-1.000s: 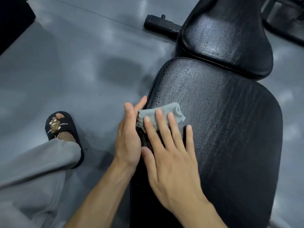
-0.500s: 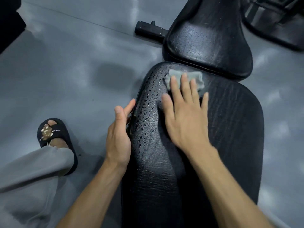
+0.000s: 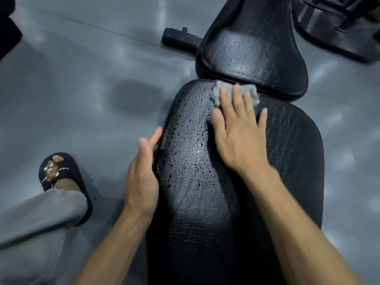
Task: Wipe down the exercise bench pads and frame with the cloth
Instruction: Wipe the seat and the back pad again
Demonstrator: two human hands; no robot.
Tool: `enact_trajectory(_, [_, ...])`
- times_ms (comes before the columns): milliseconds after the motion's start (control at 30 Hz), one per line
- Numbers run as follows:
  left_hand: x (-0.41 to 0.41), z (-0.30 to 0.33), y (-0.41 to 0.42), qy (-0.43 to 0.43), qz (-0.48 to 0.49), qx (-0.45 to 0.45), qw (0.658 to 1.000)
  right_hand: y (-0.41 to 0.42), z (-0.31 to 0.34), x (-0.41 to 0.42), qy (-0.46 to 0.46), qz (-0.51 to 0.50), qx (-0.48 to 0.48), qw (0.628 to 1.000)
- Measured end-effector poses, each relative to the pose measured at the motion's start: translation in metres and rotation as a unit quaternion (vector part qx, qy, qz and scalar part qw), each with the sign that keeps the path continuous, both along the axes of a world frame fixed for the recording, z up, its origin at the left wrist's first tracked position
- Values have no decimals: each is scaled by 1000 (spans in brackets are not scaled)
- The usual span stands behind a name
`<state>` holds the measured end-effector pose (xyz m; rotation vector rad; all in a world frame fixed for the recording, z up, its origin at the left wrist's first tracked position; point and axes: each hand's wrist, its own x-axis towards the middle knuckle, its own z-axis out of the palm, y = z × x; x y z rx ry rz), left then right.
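Fingers of the left hand (image 3: 141, 175) lie straight against the left edge of the long pad (image 3: 287, 161), probably to steady it; this grip holds nothing. Right hand (image 3: 238, 138) presses the cloth (image 3: 226, 89) flat at the pad's far edge, beside the seat pad (image 3: 253, 48). Droplets remain leftwards; dry room lies rightwards.

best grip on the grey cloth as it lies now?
Pinch the bunched far fold of the cloth, coming from above: the right hand presses flat over its near part, and it lies at the long pad's far edge, beside the seat pad.
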<state>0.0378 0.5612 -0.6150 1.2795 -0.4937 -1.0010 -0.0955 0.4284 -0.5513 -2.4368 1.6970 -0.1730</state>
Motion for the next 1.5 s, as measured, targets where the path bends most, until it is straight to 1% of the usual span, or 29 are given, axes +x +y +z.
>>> enact_trajectory(67, [0, -1, 0, -11, 2, 6, 1000, -28, 8, 10, -14, -22, 24, 999])
enact_trajectory(100, [0, -1, 0, -24, 3, 12, 1000, -28, 10, 11, -14, -23, 28, 999])
enact_trajectory(133, [-1, 0, 0, -47, 5, 19, 999, -21, 9, 10, -10, -19, 26, 999])
enact_trajectory(200, [-3, 2, 0, -130, 12, 37, 991, 14, 1, -3, 0, -1, 11, 1000])
enact_trajectory(267, [-6, 5, 1, -245, 7, 52, 968, 67, -10, -23, 14, 14, 5, 1000])
enact_trajectory(367, [-13, 9, 2, -404, -30, 51, 913, 140, -29, -56, 30, 27, 5, 999])
enact_trajectory(433, [-17, 10, 3, -471, -46, 48, 880, 163, -36, -69, 33, 25, 14, 999])
enact_trajectory(533, [-19, 9, 5, -521, -65, 46, 850, 149, -29, -71, 29, 31, 29, 999])
enact_trajectory(600, [-19, 9, 5, -534, -72, 47, 841, 114, -21, -64, 20, 37, 20, 999])
enact_trajectory(700, [-19, 10, 5, -543, -72, 62, 834, 39, -8, -48, 0, -4, 4, 1000])
enact_trajectory(767, [-20, 11, 5, -546, -74, 67, 832, -8, 3, -37, -23, -39, 16, 999])
enact_trajectory(833, [-20, 11, 4, -546, -76, 69, 832, -32, 9, -32, -33, -55, 31, 997])
enact_trajectory(933, [-20, 11, 5, -545, -75, 71, 832, -14, 4, -39, -21, -44, 21, 999])
enact_trajectory(1133, [-21, 9, 5, -552, -78, 72, 827, 131, -29, -91, 7, -20, 12, 1000])
enact_trajectory(1233, [-21, 8, 4, -558, -75, 69, 823, 170, -36, -106, 17, -19, 25, 999])
enact_trajectory(1333, [-21, 8, 5, -558, -74, 67, 824, 146, -29, -105, 12, -13, 28, 999])
enact_trajectory(1400, [-21, 9, 4, -556, -75, 70, 825, 102, -20, -97, 2, -19, 25, 1000])
enact_trajectory(1500, [-21, 9, 4, -553, -74, 69, 827, 18, -7, -82, -8, -57, 7, 998])
